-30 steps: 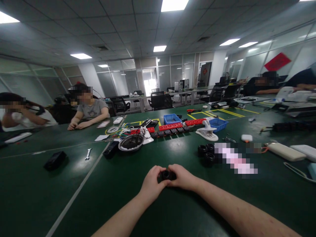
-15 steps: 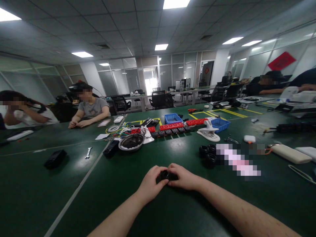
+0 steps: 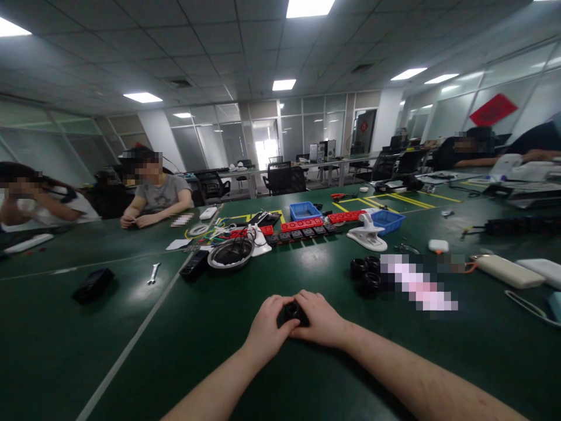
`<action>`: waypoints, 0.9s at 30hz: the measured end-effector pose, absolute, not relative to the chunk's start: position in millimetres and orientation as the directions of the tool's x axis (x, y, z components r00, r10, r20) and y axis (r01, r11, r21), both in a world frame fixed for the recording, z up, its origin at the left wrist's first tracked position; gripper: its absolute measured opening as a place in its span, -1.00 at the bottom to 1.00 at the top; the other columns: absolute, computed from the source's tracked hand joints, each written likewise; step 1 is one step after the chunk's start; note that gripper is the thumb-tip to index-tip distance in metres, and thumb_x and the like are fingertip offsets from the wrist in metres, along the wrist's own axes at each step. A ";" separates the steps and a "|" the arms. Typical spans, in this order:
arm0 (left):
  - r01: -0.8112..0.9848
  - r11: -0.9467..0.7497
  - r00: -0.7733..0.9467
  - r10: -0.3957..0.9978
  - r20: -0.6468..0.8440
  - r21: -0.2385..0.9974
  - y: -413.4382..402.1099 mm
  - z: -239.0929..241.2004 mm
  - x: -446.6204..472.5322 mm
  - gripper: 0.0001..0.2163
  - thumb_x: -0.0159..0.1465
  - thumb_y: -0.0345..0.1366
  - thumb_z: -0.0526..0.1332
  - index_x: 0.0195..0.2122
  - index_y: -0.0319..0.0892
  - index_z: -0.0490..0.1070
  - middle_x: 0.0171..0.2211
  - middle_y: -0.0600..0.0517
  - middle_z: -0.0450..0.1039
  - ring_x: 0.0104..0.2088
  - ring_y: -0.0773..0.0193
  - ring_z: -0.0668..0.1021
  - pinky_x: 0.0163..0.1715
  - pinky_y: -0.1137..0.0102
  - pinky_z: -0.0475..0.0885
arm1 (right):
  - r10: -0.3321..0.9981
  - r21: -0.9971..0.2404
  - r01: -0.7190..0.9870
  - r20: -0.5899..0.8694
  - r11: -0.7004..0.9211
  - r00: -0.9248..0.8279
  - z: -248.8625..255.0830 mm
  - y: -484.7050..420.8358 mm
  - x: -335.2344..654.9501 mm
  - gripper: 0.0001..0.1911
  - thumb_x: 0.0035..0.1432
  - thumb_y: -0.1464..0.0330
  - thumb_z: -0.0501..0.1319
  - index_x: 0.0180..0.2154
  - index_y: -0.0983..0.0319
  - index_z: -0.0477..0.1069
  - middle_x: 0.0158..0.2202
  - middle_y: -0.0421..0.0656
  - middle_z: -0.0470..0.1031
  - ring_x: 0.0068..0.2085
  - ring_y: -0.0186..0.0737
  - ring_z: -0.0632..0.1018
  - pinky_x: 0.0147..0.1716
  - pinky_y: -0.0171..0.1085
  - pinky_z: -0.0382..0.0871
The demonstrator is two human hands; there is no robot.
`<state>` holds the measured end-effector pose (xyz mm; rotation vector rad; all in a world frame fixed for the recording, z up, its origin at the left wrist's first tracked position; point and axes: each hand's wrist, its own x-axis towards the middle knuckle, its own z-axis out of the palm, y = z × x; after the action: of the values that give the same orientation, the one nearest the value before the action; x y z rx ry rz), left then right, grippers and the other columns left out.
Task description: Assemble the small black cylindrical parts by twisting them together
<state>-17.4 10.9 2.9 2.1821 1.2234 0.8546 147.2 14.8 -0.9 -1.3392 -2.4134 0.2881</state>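
Note:
A small black part with a round opening on top (image 3: 292, 310) sits between my hands, low over the green table. My left hand (image 3: 268, 323) is closed on its left side, with the thumb along the near edge. On the other side my right hand (image 3: 319, 318) curls its fingers around the part and covers much of it. The fingertips of both hands nearly meet at the far side. To the right of my hands stand several black ring-shaped pieces (image 3: 367, 273), the things nearest to them.
Ahead lie a round metal dish with cables (image 3: 231, 255), red socket strips (image 3: 302, 224), a blue bin (image 3: 305, 210) and a white clip stand (image 3: 367, 235). A wrench (image 3: 153, 273) and a black box (image 3: 93, 285) lie left. Power banks (image 3: 506, 271) lie right. Co-workers sit around.
My right hand has slid slightly inward and wraps more of the black part, hiding its right end. The whole view has shifted a little.

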 end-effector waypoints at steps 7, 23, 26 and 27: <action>0.519 -0.461 0.442 0.866 0.235 0.720 13.9 4.2 -18.0 -0.73 0.06 -0.37 0.21 -0.18 -0.09 0.35 -0.26 0.03 0.35 -0.28 0.22 0.40 -0.35 0.40 0.30 | 0.750 -0.523 0.601 0.116 0.604 -0.652 2.1 32.5 165.6 -0.73 -0.07 0.31 0.25 -0.27 0.25 0.35 -0.31 -0.18 0.35 -0.26 -0.24 0.36 -0.27 -0.30 0.21; 0.545 -0.434 0.396 0.887 0.237 0.718 9.6 6.7 -17.4 -0.72 0.05 -0.37 0.21 -0.17 -0.11 0.35 -0.26 0.02 0.36 -0.22 0.18 0.39 -0.24 0.34 0.29 | 0.826 -0.397 0.731 0.160 0.555 -0.540 3.2 16.4 151.1 -0.58 -0.10 0.20 0.24 -0.19 0.25 0.30 -0.25 -0.11 0.35 -0.21 -0.15 0.36 -0.23 -0.23 0.19; 0.535 -0.431 0.411 0.884 0.222 0.727 9.6 8.0 -18.4 -0.72 0.05 -0.36 0.22 -0.17 -0.10 0.35 -0.24 0.02 0.35 -0.23 0.19 0.39 -0.25 0.36 0.29 | 0.781 -0.487 0.654 0.098 0.578 -0.617 5.3 23.5 159.6 -0.69 -0.07 0.27 0.24 -0.24 0.25 0.34 -0.28 -0.14 0.36 -0.23 -0.19 0.36 -0.25 -0.28 0.20; 0.536 -0.426 0.409 0.886 0.217 0.729 9.2 8.2 -18.3 -0.72 0.05 -0.36 0.23 -0.18 -0.10 0.35 -0.25 0.03 0.35 -0.24 0.20 0.39 -0.26 0.36 0.28 | 0.774 -0.504 0.641 0.093 0.579 -0.626 5.0 25.9 161.2 -0.72 -0.06 0.27 0.24 -0.27 0.25 0.35 -0.29 -0.15 0.36 -0.25 -0.21 0.36 -0.27 -0.30 0.20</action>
<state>-18.3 9.2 8.2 2.1041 1.2045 0.8082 161.2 25.9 5.0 -1.1595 -2.5096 0.6223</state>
